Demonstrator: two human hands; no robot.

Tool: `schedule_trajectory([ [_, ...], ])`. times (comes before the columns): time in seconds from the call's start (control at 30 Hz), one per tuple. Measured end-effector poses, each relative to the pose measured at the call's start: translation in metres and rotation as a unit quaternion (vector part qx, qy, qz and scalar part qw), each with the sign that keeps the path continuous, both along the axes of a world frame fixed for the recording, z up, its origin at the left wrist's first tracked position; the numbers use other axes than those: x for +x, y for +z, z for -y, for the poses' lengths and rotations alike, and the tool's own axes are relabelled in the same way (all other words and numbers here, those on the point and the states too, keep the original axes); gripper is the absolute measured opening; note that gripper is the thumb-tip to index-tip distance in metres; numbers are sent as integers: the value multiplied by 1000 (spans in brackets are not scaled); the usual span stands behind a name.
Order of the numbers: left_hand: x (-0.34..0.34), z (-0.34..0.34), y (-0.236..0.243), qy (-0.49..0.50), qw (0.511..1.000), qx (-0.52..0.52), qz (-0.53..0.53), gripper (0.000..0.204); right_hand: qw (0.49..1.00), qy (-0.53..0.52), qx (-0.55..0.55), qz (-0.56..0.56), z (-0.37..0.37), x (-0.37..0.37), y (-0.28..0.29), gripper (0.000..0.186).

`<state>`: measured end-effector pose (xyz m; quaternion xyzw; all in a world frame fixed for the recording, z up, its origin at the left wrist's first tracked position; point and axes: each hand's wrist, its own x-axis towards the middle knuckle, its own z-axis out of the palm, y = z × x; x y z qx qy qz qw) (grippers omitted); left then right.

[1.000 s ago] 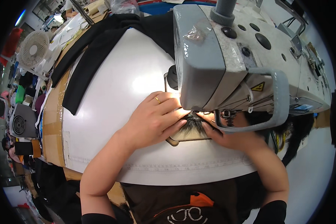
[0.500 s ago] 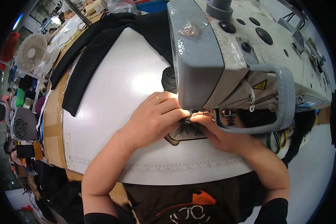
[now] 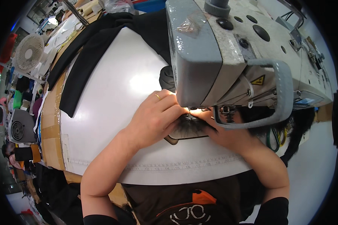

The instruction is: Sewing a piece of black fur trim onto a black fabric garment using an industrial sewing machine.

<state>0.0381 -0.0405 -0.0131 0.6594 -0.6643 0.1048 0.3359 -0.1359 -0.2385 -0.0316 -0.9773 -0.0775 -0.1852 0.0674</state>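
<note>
Far left, a white fan (image 3: 29,53) stands above a grey housing with a round grille (image 3: 23,126). Next, a black garment (image 3: 88,71) lies spread along the rear and left of the white bench (image 3: 105,123), its two long tapering parts pointing toward the near left. Centre, the person's left hand (image 3: 153,119), ringed on one finger, lies with fingers bent and close together, its fingertips at the left edge of a dark fur piece (image 3: 188,126); from where one stands it cannot be told whether they pinch the fur or only press it. The fur piece lies in front of the lit lower end of a grey and white sewing machine (image 3: 199,56), between the two hands. Just right of it, the right hand (image 3: 229,137) reaches in with fingers extended, partly behind a grey loop guard (image 3: 285,97); its fingertips meet the fur, their grip likewise hidden. Farther right, a green loop handle (image 3: 273,140) shows beside black long-haired fur (image 3: 303,125), which hangs down past the machine.
</note>
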Motion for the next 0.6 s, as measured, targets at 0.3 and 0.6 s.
schedule_trajectory([
  [0.3, -2, 0, -3, 21, 998, 15, 59, 24, 986, 2, 161, -50, -8, 7, 10, 44],
  [0.6, -2, 2, 2, 80, 986, 29, 141, 17, 994, -34, -71, -79, -3, -11, 5, 41],
])
